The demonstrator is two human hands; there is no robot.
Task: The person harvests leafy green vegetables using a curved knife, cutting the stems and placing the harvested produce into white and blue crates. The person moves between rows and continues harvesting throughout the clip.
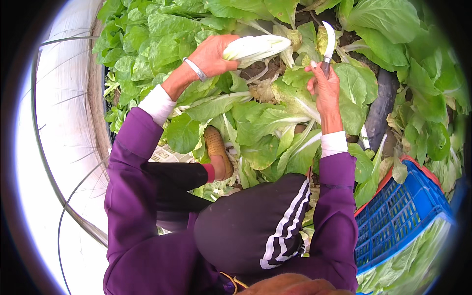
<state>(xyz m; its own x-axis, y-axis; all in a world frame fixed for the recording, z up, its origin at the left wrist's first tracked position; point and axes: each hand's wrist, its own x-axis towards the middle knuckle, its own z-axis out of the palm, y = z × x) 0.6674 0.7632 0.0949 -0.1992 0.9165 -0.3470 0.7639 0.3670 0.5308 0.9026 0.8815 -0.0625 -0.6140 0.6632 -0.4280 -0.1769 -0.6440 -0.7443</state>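
Observation:
My left hand [212,55] grips a pale, elongated leafy head [260,47], trimmed to its white and yellowish inner leaves, by its left end. Its other end points right, above cut leaves and bare soil. In my right hand [324,86] is a short knife with a curved blade [329,38] and a dark handle [325,67], held with the blade upward. A gap separates the blade from the pale head. Loose green leaves [265,121] with white stalks lie below both hands, in front of my knees.
Growing leafy plants [158,40] fill the far side. To the right stands a blue plastic crate [394,217] with a red edge, beside more leaves. A dark pipe-like object [381,107] lies among the plants. Plastic sheeting [70,92] with curved rods rises at the left. A pale crate [171,154] sits near my shoe.

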